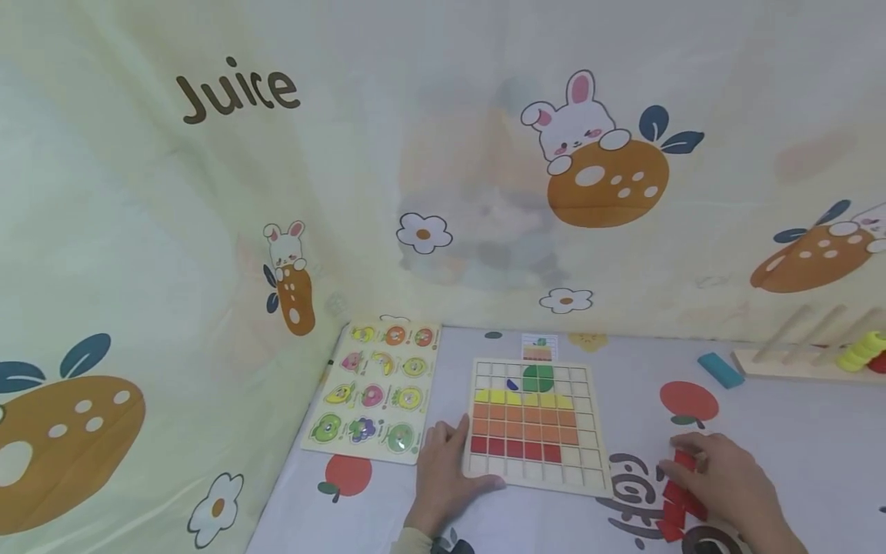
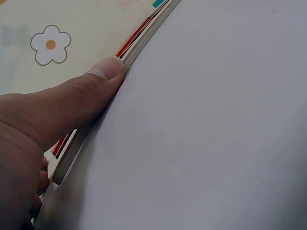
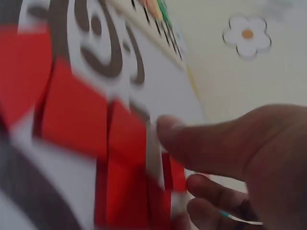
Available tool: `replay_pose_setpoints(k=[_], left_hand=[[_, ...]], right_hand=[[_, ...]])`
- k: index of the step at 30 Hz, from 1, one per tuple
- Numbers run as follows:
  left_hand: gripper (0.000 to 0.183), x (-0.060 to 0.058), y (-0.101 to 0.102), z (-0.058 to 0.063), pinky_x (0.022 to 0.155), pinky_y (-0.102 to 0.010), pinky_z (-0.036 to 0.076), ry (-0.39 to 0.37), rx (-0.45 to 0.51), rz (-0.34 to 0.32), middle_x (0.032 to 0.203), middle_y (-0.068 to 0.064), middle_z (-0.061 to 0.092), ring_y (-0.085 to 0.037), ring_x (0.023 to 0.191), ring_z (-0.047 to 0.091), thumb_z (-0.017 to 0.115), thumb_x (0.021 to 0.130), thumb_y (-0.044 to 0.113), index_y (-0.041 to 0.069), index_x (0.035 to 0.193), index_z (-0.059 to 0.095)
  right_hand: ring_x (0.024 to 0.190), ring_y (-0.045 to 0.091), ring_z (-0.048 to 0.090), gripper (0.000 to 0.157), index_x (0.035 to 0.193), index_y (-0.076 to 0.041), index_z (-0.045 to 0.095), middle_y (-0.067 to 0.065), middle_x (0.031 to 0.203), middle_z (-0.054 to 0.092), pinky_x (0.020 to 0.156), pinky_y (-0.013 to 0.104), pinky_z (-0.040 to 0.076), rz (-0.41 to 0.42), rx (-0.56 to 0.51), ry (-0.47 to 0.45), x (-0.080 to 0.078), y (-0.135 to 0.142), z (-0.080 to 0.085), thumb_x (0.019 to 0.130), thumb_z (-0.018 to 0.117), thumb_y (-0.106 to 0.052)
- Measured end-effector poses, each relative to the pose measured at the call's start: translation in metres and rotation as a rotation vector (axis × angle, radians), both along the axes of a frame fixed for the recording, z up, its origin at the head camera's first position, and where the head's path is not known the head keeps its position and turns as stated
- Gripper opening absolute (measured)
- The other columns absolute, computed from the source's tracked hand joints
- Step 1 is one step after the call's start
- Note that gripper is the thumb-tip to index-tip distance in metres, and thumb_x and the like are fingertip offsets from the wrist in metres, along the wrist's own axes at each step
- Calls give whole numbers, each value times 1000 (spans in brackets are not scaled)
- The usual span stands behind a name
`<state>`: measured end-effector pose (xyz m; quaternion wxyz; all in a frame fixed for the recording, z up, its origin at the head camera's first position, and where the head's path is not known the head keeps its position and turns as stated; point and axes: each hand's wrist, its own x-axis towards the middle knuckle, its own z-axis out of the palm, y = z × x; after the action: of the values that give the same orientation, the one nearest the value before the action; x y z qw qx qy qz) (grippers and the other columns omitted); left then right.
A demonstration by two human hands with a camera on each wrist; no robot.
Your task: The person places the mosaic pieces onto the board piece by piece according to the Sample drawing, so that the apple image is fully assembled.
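Note:
A square wooden grid board (image 1: pixel 508 471) lies flat, filled with rows of red, orange and yellow tiles below a green shape and a small blue piece. At its lower left corner is my left hand (image 1: pixel 446 473), thumb and index spread wide. The thumb presses the board's front edge (image 2: pixel 72 155) in the left wrist view, the other fingers mostly hidden behind it. To the right, my right hand (image 1: pixel 723 473) bends over a small pile of red tiles (image 1: pixel 674 512). Thumb and fingers pinch a red tile (image 3: pixel 176 173) at the pile's far end.
A fruit puzzle board (image 1: pixel 374 381) lies left of the grid board. Behind the grid board is a small picture card (image 1: pixel 539 347). A teal block (image 1: pixel 721 370) lies beside a wooden peg stand (image 1: pixel 796 365) with yellow rings (image 1: pixel 861 351). Printed curtains rise behind and at left.

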<state>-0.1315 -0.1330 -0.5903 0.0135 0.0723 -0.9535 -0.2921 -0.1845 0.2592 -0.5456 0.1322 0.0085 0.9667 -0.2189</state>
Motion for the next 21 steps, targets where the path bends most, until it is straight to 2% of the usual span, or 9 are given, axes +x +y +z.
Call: replay_pose_setpoints(k=[6, 10, 12, 18, 21], left_hand=[[122, 0, -1, 1, 76, -25, 33, 2, 19, -2, 99, 10, 40, -5, 93, 34, 92, 60, 72, 21, 162, 47], [122, 0, -1, 0, 75, -25, 33, 5, 27, -3, 99, 10, 40, -5, 92, 34, 93, 60, 72, 21, 161, 47], [122, 0, -1, -1, 75, -26, 33, 1, 25, -1, 99, 11, 40, -5, 92, 34, 93, 60, 72, 21, 161, 47], [124, 0, -2, -2, 75, -25, 32, 2, 23, -4, 98, 11, 39, -4, 92, 33, 92, 59, 74, 23, 162, 46], [123, 0, -2, -2, 75, -26, 32, 8, 17, -8, 98, 11, 39, -4, 93, 33, 91, 60, 75, 22, 162, 46]], right_hand=[[85, 26, 59, 64, 125, 8, 65, 21, 99, 67, 73, 44, 60, -26, -45, -74, -1, 16, -7, 82, 92, -31], [82, 24, 58, 60, 121, 9, 62, 17, 93, 66, 68, 38, 58, -54, -72, -84, -1, 16, -10, 83, 91, -27], [78, 22, 58, 54, 118, 8, 62, 13, 89, 66, 64, 34, 55, -60, -88, -50, 0, 15, -11, 86, 89, -25], [75, 19, 63, 35, 119, -2, 64, 10, 90, 72, 59, 26, 50, -34, -172, 149, 2, 2, -13, 94, 79, -22], [78, 19, 66, 41, 123, -4, 67, 11, 95, 75, 60, 25, 50, -74, -278, 126, 3, -13, -11, 96, 78, -33]])
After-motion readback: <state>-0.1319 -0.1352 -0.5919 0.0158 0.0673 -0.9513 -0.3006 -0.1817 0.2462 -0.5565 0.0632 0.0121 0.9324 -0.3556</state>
